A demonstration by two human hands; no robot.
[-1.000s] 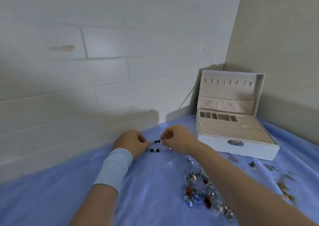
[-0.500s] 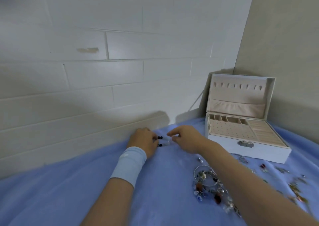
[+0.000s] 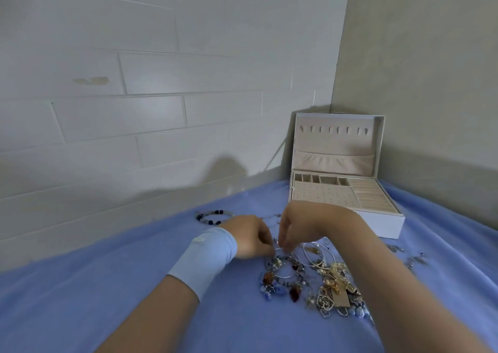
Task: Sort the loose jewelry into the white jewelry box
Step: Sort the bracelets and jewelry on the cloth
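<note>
The white jewelry box [image 3: 384, 224] stands open at the back right, its beige compartments showing nothing inside. A loose pile of jewelry [image 3: 334, 285] lies on the blue cloth in front of me. At the pile's left is a silver charm bangle [image 3: 285, 269] with blue and amber charms. My left hand [image 3: 249, 238], with a light blue wristband, and my right hand [image 3: 304, 222] meet over the bangle's far rim, fingertips curled down and pinching it. A black and clear beaded bracelet [image 3: 213, 216] lies alone on the cloth behind my left hand.
Thin silver hoops [image 3: 319, 254] lie just right of my fingers. A few small pieces [image 3: 404, 254] are scattered in front of the box. The blue cloth [image 3: 107, 285] runs back to a white brick wall and a beige side wall.
Both hands let go of the beaded bracelet, which now lies on the cloth by the wall. They moved back towards me and right, onto the charm bangle in the pile.
</note>
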